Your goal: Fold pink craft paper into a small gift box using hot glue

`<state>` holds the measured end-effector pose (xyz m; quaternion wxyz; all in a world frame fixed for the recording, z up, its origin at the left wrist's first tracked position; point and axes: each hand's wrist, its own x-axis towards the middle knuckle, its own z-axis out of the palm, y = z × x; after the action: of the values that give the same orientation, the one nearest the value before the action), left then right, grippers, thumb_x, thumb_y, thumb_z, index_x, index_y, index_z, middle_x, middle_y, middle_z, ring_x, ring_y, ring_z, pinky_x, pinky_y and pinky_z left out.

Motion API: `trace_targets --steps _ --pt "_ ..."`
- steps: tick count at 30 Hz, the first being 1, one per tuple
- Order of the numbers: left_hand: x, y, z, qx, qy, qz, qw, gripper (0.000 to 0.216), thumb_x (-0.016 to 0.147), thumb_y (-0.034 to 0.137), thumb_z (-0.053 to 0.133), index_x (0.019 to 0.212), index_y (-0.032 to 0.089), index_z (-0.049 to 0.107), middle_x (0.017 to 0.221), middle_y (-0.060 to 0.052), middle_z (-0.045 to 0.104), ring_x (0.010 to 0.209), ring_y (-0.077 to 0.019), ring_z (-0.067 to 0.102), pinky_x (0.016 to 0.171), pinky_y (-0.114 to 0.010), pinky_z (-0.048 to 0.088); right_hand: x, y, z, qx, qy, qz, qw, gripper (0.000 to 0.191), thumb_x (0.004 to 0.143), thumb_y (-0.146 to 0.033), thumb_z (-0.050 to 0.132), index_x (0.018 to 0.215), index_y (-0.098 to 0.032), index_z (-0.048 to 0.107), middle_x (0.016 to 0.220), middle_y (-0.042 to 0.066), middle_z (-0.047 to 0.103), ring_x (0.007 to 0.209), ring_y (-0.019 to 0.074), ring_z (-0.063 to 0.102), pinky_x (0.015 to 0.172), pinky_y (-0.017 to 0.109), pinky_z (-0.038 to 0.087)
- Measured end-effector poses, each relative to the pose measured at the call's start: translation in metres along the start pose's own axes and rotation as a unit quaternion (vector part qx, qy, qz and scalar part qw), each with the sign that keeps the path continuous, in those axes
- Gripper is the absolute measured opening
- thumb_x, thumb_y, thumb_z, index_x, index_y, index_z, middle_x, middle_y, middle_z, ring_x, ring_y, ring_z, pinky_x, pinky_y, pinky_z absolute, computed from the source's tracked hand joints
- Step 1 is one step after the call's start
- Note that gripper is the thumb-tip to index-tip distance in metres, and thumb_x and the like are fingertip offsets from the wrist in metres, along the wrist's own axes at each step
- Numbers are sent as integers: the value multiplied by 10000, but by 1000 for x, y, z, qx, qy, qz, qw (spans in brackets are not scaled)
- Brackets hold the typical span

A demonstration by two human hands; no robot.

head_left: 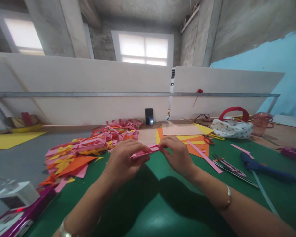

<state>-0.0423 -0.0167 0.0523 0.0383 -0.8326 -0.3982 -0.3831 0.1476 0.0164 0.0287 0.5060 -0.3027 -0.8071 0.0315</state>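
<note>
A folded pink paper strip (145, 151) hangs between both hands above a green mat (143, 204). My left hand (124, 159) pinches its left end, fingers curled over it. The strip's right end is pinched by my right hand (179, 154), thumb and fingers pressed together. Each wrist wears a bangle. A heap of pink, yellow and orange paper pieces (88, 148) lies just left of the hands.
Orange and yellow sheets (187, 138) and a loose pink strip (204, 157) lie to the right. A blue glue gun (263, 168), scissors (212, 138), a cloth bag (232, 126), a phone (149, 116) against the partition, and a purple device (17, 214) at front left.
</note>
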Motion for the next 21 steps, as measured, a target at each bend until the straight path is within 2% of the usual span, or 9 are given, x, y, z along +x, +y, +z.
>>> trace_targets --steps 2,6,10,16,21 --pt "-1 0 1 -5 -28 -8 1000 124 759 231 582 848 223 667 802 -23 679 745 -162 590 699 -299 440 -1 1 2 -1 -5 0 1000 145 772 -61 518 757 -190 581 811 41 595 816 162 555 745 287 446" --pt "-1 0 6 -57 -39 -65 995 190 768 207 552 915 231 671 844 -20 686 768 -154 609 714 -272 457 -3 1 5 -3 -4 -6 1000 149 735 -42 552 787 -178 584 792 36 600 770 154 553 705 273 446" --pt "0 2 9 -101 -65 -124 985 159 775 265 540 740 182 671 671 -8 643 637 -133 589 588 -224 450 -3 0 6 -1 -7 4 1000 145 699 -50 589 750 -186 575 766 18 615 731 149 554 690 278 443" --pt "1 8 9 -45 -44 -165 984 192 750 301 551 632 164 616 608 -11 609 597 -139 570 569 -237 441 -3 1 5 28 -27 40 998 119 729 -75 580 678 -182 587 738 11 632 703 135 563 667 263 436" --pt "2 9 10 -95 -30 -176 979 174 768 286 521 694 165 621 639 -9 630 624 -136 579 574 -225 444 -2 2 1 35 -26 41 998 92 746 -105 573 699 -181 597 711 8 627 674 132 558 641 257 428"
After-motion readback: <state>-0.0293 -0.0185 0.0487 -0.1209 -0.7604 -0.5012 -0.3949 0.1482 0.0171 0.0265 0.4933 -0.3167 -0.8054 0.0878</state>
